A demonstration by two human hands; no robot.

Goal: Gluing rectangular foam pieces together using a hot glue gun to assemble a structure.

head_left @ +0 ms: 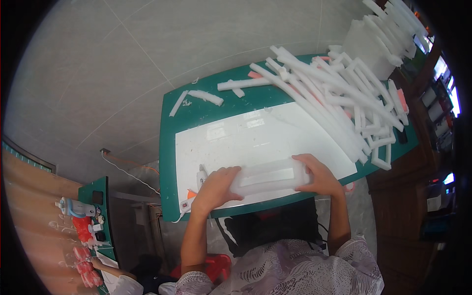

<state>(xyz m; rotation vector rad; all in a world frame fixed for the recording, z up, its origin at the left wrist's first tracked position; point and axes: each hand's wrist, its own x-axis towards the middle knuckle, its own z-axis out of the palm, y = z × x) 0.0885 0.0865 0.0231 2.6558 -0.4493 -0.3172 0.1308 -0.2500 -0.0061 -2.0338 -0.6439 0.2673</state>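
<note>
Over my bench [168, 172], left hand [216, 189] and right hand [320, 178] are gripping the foam frame [265, 188], risking buckling from over-squeezing!

Room was left over the glossy white rectangular board [241, 132] beyond the white rectangular foam frame [268, 186]; passage was blocked rightward by heaped long white foam strips [339, 87], and at near left by a white plastic power strip [187, 204].

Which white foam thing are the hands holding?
The blocky foam piece by the green table's near edge: the left hand grips one end, the right hand the other. The other foam pieces lie untouched, farther back.
</note>
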